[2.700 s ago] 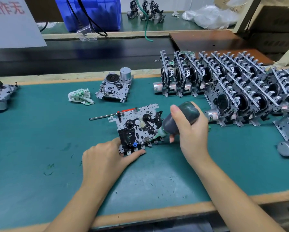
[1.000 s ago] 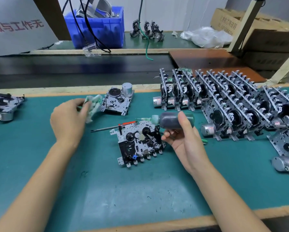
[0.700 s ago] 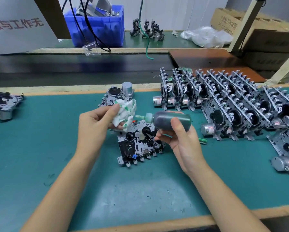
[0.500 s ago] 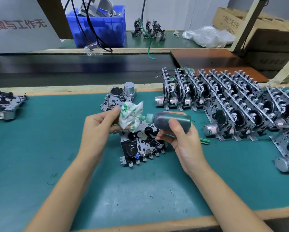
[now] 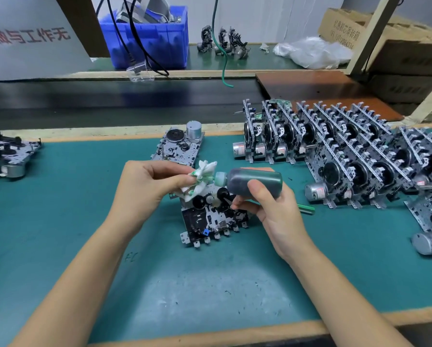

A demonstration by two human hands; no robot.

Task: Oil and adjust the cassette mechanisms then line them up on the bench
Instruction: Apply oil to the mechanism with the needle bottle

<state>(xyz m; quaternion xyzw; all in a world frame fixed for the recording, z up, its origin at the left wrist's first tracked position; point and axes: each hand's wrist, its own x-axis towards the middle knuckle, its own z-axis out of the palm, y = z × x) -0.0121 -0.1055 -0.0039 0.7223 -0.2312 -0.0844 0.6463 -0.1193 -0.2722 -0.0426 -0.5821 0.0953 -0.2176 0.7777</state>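
A cassette mechanism point(image 5: 211, 219) lies flat on the green bench mat point(image 5: 59, 221), partly hidden by my hands. My right hand point(image 5: 270, 206) grips a dark oil bottle point(image 5: 252, 181) held sideways, its pale green cap end pointing left. My left hand point(image 5: 147, 186) pinches a white and green stained rag point(image 5: 201, 179) around the bottle's nozzle, which the rag hides. Both hands hover just above the mechanism. Rows of mechanisms point(image 5: 335, 146) stand on edge at the right.
Another mechanism point(image 5: 179, 146) with a silver motor lies flat behind my hands. One more point(image 5: 7, 154) sits at the left edge. A green stick point(image 5: 306, 209) lies right of my hand. A blue bin point(image 5: 147, 36) and cardboard boxes point(image 5: 385, 46) stand beyond the dark conveyor.
My left hand took the rag from the mat and brought it to the bottle's nozzle. My right hand lifted the bottle off the mechanism and turned it sideways.
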